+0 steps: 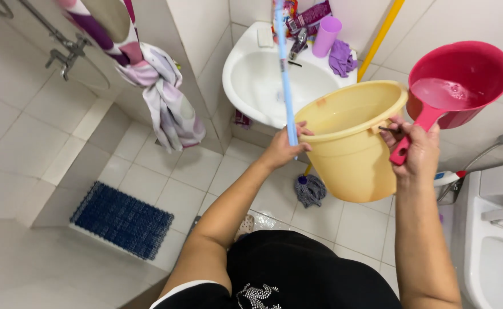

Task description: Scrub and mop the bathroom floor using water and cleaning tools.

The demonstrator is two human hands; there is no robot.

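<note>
right hand [420,150]: mine, fingers shut around the handle of the red dipper [460,83] and, as far as I can tell, the bucket's thin handle too.
left hand [280,150]: curled around the blue mop pole [284,74], knuckles touching the bucket rim.
yellow bucket [351,143]: hangs between both hands, over the floor, tilted toward me.
tip: I'd say keep the dipper level, there's water in it.
mop head [310,190]: on the floor tiles below the bucket.
sink [251,74]: beyond, behind the pole.
</note>
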